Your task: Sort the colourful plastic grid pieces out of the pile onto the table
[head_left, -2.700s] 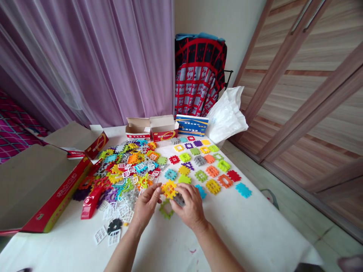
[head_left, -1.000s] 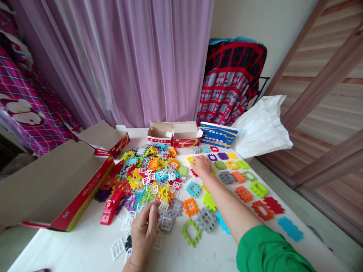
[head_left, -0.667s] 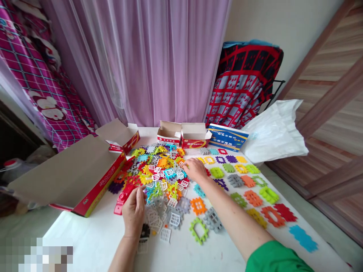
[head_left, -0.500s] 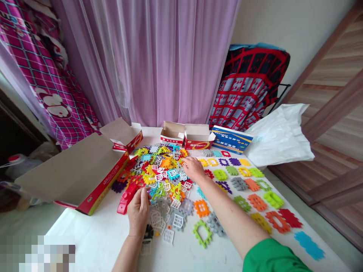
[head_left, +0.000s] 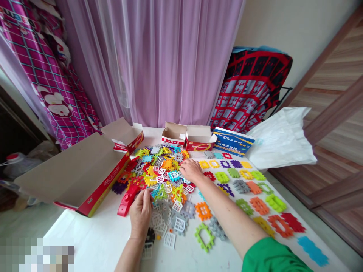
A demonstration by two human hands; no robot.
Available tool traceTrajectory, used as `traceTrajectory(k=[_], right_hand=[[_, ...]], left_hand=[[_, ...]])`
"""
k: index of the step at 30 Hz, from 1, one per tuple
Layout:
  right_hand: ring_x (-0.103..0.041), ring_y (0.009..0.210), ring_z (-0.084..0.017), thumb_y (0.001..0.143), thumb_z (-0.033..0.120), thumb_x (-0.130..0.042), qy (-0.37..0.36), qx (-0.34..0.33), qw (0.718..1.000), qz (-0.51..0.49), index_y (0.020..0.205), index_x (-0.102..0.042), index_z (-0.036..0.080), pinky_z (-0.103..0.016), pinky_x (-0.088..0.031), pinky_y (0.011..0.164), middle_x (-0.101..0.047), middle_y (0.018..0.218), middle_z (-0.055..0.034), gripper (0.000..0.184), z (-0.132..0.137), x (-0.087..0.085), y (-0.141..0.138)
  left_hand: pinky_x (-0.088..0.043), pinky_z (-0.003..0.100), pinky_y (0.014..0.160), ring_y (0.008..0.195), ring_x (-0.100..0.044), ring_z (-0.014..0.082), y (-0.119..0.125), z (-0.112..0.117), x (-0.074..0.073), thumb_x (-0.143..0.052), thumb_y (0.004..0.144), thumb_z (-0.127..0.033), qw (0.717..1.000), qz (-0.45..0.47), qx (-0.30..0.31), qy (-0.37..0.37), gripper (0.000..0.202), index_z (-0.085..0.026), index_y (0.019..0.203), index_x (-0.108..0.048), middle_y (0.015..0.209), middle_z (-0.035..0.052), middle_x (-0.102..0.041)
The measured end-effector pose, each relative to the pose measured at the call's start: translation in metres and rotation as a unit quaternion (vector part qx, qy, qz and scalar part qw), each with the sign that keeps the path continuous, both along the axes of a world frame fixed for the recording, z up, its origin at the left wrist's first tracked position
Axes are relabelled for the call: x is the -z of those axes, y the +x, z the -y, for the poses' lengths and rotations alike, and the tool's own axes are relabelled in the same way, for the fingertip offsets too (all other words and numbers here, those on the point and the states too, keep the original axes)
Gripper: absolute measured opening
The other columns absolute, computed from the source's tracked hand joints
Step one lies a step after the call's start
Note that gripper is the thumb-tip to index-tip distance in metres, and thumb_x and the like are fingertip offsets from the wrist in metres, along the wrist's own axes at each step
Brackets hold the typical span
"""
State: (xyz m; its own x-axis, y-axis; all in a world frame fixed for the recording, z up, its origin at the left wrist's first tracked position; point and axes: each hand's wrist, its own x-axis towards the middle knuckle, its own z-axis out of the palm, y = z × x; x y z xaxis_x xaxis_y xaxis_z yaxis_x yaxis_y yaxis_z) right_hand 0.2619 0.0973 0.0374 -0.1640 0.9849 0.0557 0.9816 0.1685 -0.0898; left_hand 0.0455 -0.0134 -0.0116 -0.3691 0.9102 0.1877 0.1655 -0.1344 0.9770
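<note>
Moved onto the multicoloured plastic waffle-block heap (head_left: 163, 166), the right hand (head_left: 192, 170) lies loosely open; the left hand (head_left: 140, 213) curls beside it, grip unclear.

- i have the left grip (head_left: 140, 213) at the heap's near edge, beside a red plastic toy piece (head_left: 127, 200) and white lattice tiles (head_left: 160, 223)
- the right grip (head_left: 192, 170) touches the right edge of the heaped interlocking plastic tiles (head_left: 161, 173)
- i see sorted colored tiles (head_left: 241, 185) in loose rows on the white bench (head_left: 85, 234), right of the heap
- an open cardboard box (head_left: 72, 170) lies left of the heap, a blue-printed box (head_left: 234, 141) behind the rows
</note>
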Motion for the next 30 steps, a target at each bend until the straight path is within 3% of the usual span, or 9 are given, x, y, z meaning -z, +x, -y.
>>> traceTrajectory(k=[3, 8, 14, 21, 26, 30], right_hand=[[-0.056, 0.114, -0.023, 0.095, 0.029, -0.047, 0.004, 0.013, 1.000, 0.003, 0.103, -0.075, 0.023, -0.035, -0.039, 0.095, -0.070, 0.116, -0.0065, 0.030, -0.001, -0.005, 0.000], [-0.054, 0.118, -0.023, 0.092, 0.024, -0.049, 0.003, 0.027, 1.000, 0.001, 0.119, -0.070, 0.026, -0.035, -0.039, 0.096, -0.067, 0.123, -0.0071, 0.034, -0.020, -0.011, -0.013], [-0.053, 0.117, -0.024, 0.085, 0.010, -0.051, -0.021, 0.038, 0.999, -0.004, 0.106, -0.075, 0.028, -0.037, -0.038, 0.098, -0.066, 0.121, -0.0071, 0.037, -0.035, -0.005, -0.024], [-0.057, 0.115, -0.020, 0.085, 0.011, -0.050, -0.029, 0.026, 0.999, -0.036, 0.097, -0.076, 0.032, -0.031, -0.041, 0.094, -0.071, 0.116, 0.0021, 0.035, -0.017, -0.002, -0.018], [-0.064, 0.106, -0.019, 0.092, 0.018, -0.045, -0.025, 0.061, 0.997, -0.039, 0.119, -0.069, 0.033, -0.029, -0.046, 0.086, -0.071, 0.120, -0.0008, 0.039, -0.022, -0.004, -0.018], [-0.065, 0.104, -0.022, 0.085, 0.033, -0.061, -0.054, 0.046, 0.997, -0.028, 0.100, -0.075, 0.032, -0.029, -0.047, 0.084, -0.074, 0.107, -0.0012, 0.021, -0.034, -0.008, -0.025]], left_hand=[[-0.042, 0.023, 0.046, 0.048, -0.051, 0.0120, 0.000, -0.001, 0.001, -0.053, 0.081, -0.069, 1.000, 0.001, -0.002, 0.000, 0.057, -0.016, 0.086, -0.072, 0.057, -0.0006, -0.057], [-0.044, 0.024, 0.047, 0.049, -0.052, 0.0123, 0.001, 0.000, -0.002, -0.052, 0.080, -0.070, 1.000, 0.000, -0.002, -0.007, 0.058, -0.016, 0.085, -0.072, 0.057, -0.0004, -0.057], [-0.044, 0.024, 0.047, 0.049, -0.052, 0.0122, 0.000, -0.001, -0.001, -0.053, 0.082, -0.067, 1.000, -0.004, -0.008, 0.004, 0.054, -0.016, 0.085, -0.072, 0.057, -0.0005, -0.058], [-0.044, 0.023, 0.047, 0.050, -0.052, 0.0121, 0.002, -0.001, -0.003, -0.053, 0.082, -0.067, 1.000, 0.003, -0.001, -0.011, 0.055, -0.015, 0.086, -0.072, 0.057, 0.0000, -0.058], [-0.043, 0.023, 0.045, 0.049, -0.052, 0.0123, 0.002, 0.000, -0.003, -0.054, 0.082, -0.066, 1.000, -0.001, -0.001, -0.009, 0.054, -0.016, 0.086, -0.073, 0.057, -0.0003, -0.057], [-0.044, 0.024, 0.047, 0.050, -0.052, 0.0125, 0.001, -0.001, -0.001, -0.054, 0.081, -0.067, 1.000, -0.002, -0.002, -0.006, 0.055, -0.016, 0.085, -0.073, 0.057, -0.0001, -0.057]])
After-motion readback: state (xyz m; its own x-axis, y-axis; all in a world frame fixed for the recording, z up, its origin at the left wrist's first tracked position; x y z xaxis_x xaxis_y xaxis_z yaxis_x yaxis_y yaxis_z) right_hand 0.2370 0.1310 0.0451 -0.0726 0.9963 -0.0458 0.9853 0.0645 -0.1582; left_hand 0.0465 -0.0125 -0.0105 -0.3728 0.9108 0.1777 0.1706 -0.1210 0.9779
